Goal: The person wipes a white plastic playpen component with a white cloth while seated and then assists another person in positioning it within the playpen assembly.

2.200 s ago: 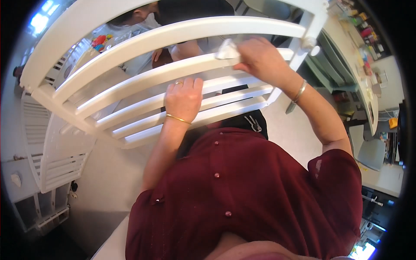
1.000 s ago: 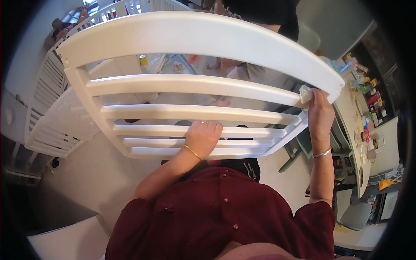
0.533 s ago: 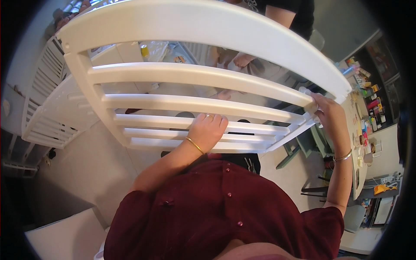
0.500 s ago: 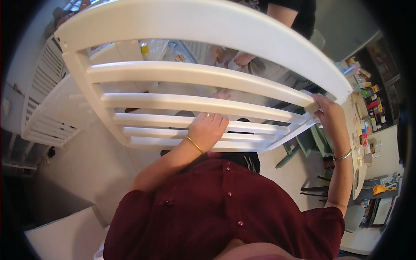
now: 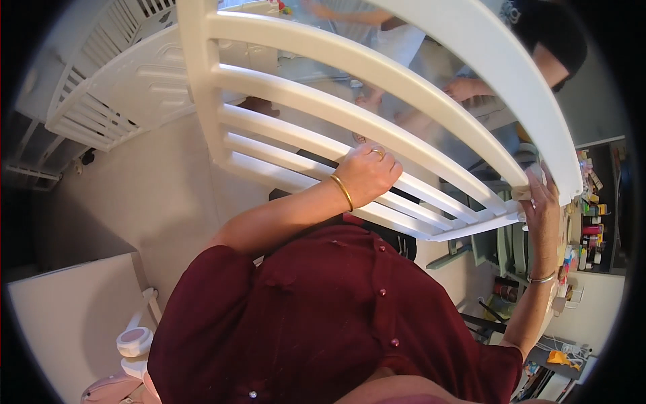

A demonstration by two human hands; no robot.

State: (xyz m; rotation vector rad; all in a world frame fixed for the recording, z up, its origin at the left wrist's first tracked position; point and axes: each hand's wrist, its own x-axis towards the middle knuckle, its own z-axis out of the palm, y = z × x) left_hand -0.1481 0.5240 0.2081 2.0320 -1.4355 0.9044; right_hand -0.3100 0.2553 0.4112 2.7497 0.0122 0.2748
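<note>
A white slatted panel (image 5: 323,37), like the end of a crib or bed, is tilted in front of me, with its wide curved rail at the top. My left hand (image 5: 369,174) is closed round one of the lower slats near the middle, a gold bangle at its wrist. At the panel's right side post, my right hand (image 5: 542,202) has its fingers curled over the edge. A small pale patch, perhaps a cloth, shows beside those fingers; I cannot tell what it is. My right palm is hidden.
Across the panel another person in a black top (image 5: 555,40) sits low, bare arm extended. More white slatted panels (image 5: 101,111) stand at the far left. A cluttered table lies right, near green chair parts (image 5: 494,246). A pink and white object (image 5: 134,343) is at lower left.
The panel has swung in my view, its left end rising and its right end lowering and shifting rightward. Both hands have moved right with it, still on the same slat and post.
</note>
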